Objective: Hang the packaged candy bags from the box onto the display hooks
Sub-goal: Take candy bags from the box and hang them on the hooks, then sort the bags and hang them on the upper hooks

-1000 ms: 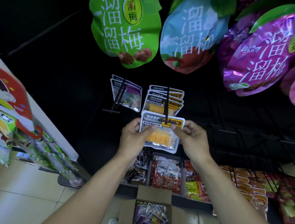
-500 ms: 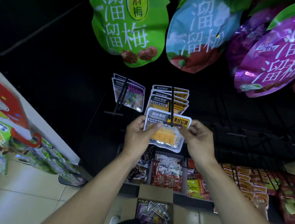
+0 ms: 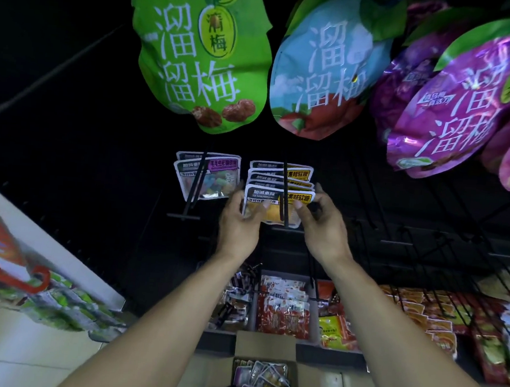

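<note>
A yellow candy bag [image 3: 272, 214] hangs at the front of a black display hook [image 3: 284, 195], close behind it several bags of the same kind. My left hand [image 3: 239, 222] pinches its left edge, thumb on the front. My right hand [image 3: 321, 226] holds its right edge, thumb on the front and fingers spread behind. Below, between my forearms, an open cardboard box [image 3: 266, 345] holds several more small candy bags [image 3: 263, 377].
A neighbouring hook on the left carries purple-labelled bags [image 3: 209, 177]. Large green [image 3: 197, 54], blue [image 3: 324, 67] and purple [image 3: 456, 105] bags hang overhead. Bare hooks [image 3: 397, 235] jut out on the right. A snack shelf [image 3: 284, 305] lies below; a side rack [image 3: 12, 281] stands on the left.
The yellow bag has gone from the hook's tip back along the hook against the other bags, and both hands moved up and inward with it.
</note>
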Tool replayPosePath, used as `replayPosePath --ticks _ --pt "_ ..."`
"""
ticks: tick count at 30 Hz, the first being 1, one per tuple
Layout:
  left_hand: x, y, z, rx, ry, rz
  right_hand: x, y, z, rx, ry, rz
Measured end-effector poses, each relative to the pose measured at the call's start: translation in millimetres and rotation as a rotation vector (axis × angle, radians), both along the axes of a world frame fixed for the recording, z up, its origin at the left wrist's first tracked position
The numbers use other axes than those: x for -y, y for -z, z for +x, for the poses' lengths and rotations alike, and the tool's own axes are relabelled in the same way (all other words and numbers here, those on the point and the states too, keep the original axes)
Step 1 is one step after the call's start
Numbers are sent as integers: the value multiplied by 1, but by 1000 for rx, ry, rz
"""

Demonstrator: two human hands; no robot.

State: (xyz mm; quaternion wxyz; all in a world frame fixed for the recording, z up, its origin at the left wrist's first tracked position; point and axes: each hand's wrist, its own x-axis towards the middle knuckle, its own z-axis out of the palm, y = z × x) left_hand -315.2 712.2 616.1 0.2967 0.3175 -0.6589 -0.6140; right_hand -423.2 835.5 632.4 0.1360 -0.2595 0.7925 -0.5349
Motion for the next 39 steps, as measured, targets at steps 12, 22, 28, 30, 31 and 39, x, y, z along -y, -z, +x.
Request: replayPosePath --ticks 12,22,28,30,31,39 --pt "-2 14 7 70 0 -7 -14 12 4 80 100 -2" --pt "-51 69 54 288 -132 144 -81 75 19 258 54 126" --pt "-154 151 92 681 -49 141 -154 164 43 165 -195 224" --pt "-188 176 102 851 100 122 -173 184 52 0 -193 189" --pt "-201 189 106 915 159 124 -180 192 56 -38 -183 188" --pt "-229 306 140 1044 455 115 -219 343 93 245 -350 803"
